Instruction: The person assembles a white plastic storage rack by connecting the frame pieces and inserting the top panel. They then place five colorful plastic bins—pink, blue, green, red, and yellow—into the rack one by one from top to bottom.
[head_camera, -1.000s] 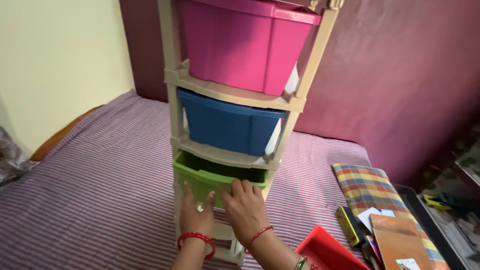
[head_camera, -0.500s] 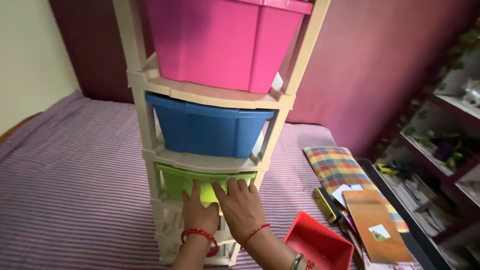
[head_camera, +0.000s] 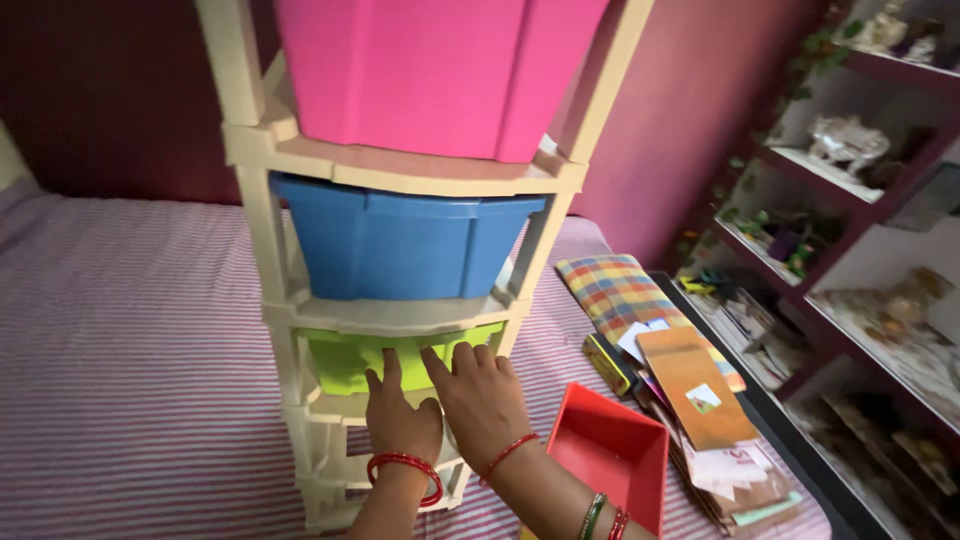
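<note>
Striped bed (head_camera: 120, 330): both hands, L (head_camera: 402, 422) & R (head_camera: 487, 405), flat on green drawer (head_camera: 345, 362).

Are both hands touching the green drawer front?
Touching. The head view shows the left hand and right hand lying flat on the green drawer, fingers pressed against its front.

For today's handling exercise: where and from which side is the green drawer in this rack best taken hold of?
Probably the front wall of the green drawer, approached from the open front of the cream rack. The posts box in its sides and the shelf above covers its top, so only the front is exposed. The left hand and right hand already lie flat there.
</note>
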